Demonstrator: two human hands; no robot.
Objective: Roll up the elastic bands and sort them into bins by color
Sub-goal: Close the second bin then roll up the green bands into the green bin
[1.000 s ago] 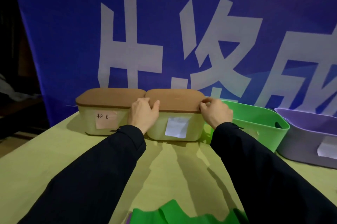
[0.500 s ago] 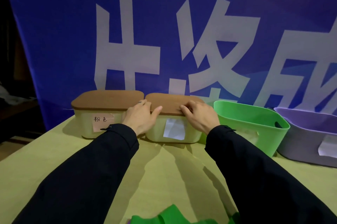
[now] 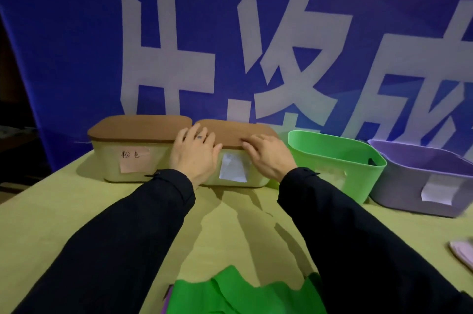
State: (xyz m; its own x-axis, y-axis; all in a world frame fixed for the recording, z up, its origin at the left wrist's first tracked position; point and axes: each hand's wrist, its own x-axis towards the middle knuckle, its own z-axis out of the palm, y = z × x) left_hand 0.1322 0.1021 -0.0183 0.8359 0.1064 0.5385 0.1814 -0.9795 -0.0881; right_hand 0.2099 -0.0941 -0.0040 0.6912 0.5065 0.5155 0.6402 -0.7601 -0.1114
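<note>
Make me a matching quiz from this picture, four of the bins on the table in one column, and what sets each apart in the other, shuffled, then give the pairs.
Column one:
1. pink-note box
2. middle box
3. green bin
4. purple bin

Column two:
A. open, farthest right
B. lidded, both hands on its lid
C. lidded, farthest left, untouched
D. open, between a lidded box and another open bin

Pairs: 1-C, 2-B, 3-D, 4-A

The left hand and right hand lie on the brown lid.

I see two cream bins [image 3: 133,160] with brown lids [image 3: 139,126], a green bin [image 3: 335,157], a lilac bin [image 3: 419,185], green bands [image 3: 230,293], black sleeves [image 3: 122,249].
</note>
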